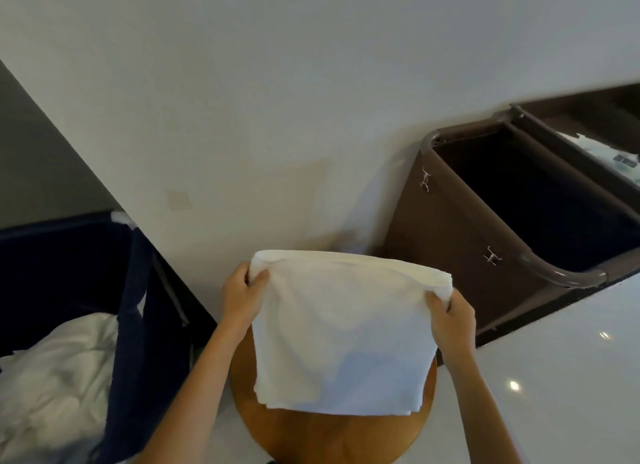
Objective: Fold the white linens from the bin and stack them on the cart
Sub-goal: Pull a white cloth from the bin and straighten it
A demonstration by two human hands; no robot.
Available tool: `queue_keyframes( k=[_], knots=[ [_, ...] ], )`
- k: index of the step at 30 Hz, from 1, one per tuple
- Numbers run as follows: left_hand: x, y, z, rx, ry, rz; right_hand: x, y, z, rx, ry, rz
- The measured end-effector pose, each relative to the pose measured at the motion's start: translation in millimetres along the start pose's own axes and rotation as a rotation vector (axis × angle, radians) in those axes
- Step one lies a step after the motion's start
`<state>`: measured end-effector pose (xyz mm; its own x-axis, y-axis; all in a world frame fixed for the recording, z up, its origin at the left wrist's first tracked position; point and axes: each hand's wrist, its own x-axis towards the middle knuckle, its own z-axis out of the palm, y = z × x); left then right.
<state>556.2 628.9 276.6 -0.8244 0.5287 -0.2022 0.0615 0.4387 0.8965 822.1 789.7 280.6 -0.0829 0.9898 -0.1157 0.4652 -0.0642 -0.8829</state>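
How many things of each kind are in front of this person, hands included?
Hands: 2, left hand and right hand
Folded white towel, held by both: 1
Heap of crumpled white linens: 1
Navy fabric bin: 1
Brown fabric cart with metal rail: 1
Round wooden stool top: 1
Total: 7

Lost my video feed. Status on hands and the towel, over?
Left hand and right hand each pinch a top corner of the folded white towel. It hangs over the round wooden stool. Blue bin at left holds more linen. Nothing blocks it.
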Motion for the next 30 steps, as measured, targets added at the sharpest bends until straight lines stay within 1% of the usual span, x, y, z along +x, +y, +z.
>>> queue_keyframes(
  k=[3, 6, 8, 11, 16, 19, 20, 22, 25, 28, 30],
  knots=[
    [30, -4, 12, 0.022, -0.021, -0.021, 22, 2, 14, -0.045, -0.02, 0.022],
    [59, -7, 26, 0.107, -0.014, -0.035, 50, 4, 31, -0.132, -0.051, 0.053],
    [71, -12, 35, 0.12, -0.01, -0.057, 63, 7, 40, -0.189, -0.057, 0.068],
    [79, -25, 45, 0.191, -0.07, -0.124, 71, 17, 53, -0.255, -0.105, 0.094],
    [77, -91, 57, 0.408, -0.285, -0.217, 66, 60, 71, -0.451, -0.308, 0.19],
    [62, -119, 61, 0.477, -0.397, -0.307, 53, 88, 74, -0.581, -0.389, 0.113],
    [55, -125, 62, 0.524, -0.438, -0.302, 47, 95, 74, -0.614, -0.422, 0.101],
    [38, -139, 65, 0.628, -0.546, -0.318, 35, 107, 75, -0.685, -0.514, 0.125],
    [12, -147, 73, 0.675, -0.681, -0.36, 20, 125, 73, -0.618, -0.654, 0.258],
    [-4, -150, 83, 0.713, -0.686, -0.339, 5, 147, 72, -0.655, -0.829, 0.29],
    [-8, -156, 91, 0.722, -0.662, -0.32, -1, 161, 73, -0.659, -0.876, 0.296]
  ],
)
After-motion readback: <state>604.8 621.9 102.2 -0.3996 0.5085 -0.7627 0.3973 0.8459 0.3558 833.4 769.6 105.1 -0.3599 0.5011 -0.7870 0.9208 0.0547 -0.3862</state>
